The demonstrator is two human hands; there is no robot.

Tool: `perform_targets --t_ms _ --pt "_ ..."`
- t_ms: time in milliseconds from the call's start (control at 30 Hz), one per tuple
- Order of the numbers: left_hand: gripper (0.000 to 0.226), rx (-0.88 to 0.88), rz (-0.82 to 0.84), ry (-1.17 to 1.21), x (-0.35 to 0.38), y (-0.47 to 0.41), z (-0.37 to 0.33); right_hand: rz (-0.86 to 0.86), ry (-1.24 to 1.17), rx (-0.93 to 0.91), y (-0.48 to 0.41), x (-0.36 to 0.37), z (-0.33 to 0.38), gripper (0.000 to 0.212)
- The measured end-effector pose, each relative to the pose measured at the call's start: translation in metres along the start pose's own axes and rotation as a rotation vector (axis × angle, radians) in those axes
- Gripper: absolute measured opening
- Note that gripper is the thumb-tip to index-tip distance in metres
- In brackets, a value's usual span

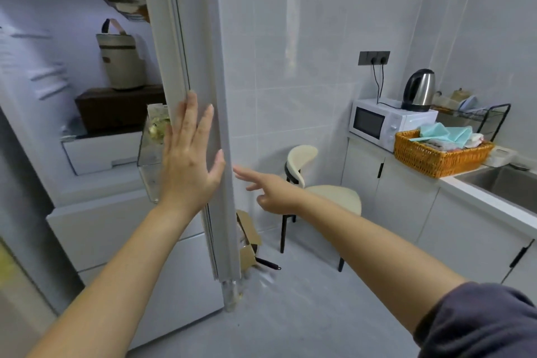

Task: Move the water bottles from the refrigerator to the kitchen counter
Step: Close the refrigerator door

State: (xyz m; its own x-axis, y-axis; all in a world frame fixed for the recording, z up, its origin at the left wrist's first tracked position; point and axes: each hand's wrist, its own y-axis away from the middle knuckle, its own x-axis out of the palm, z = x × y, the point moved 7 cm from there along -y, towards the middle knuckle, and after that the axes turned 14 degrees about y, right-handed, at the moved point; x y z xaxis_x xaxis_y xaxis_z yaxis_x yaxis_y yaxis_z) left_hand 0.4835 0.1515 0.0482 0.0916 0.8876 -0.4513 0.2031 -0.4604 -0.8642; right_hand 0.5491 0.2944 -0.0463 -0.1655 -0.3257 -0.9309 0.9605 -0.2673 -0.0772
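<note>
The refrigerator (pixel 96 229) stands open at the left, and its right door (pixel 200 73) is seen edge-on in the middle of the view. My left hand (pixel 189 163) lies flat against the door's inner edge, fingers spread, holding nothing. My right hand (pixel 270 192) reaches toward the door's outer side with fingers loosely apart and empty; whether it touches the door is unclear. The kitchen counter (pixel 488 200) runs along the right wall. I see no water bottle; the fridge interior is blurred.
Inside the fridge sit a beige bag (pixel 122 61), a dark box (pixel 116 109) and a white drawer (pixel 98 151). A cream chair (pixel 316 189) stands by the wall. On the counter are a microwave (pixel 386 122), kettle (pixel 420 90), orange basket (pixel 438 154), dish rack and sink (pixel 508 186).
</note>
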Motion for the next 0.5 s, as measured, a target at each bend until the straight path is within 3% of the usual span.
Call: perform_targets --t_ms 267,500 --pt "0.066 -0.02 -0.059 -0.088 -0.056 0.019 0.058 -0.028 0.082 -0.004 -0.057 0.003 0.046 0.095" --pt "0.074 0.019 -0.096 -0.1 -0.11 0.017 0.103 -0.047 0.08 0.051 -0.123 0.016 0.101 0.095"
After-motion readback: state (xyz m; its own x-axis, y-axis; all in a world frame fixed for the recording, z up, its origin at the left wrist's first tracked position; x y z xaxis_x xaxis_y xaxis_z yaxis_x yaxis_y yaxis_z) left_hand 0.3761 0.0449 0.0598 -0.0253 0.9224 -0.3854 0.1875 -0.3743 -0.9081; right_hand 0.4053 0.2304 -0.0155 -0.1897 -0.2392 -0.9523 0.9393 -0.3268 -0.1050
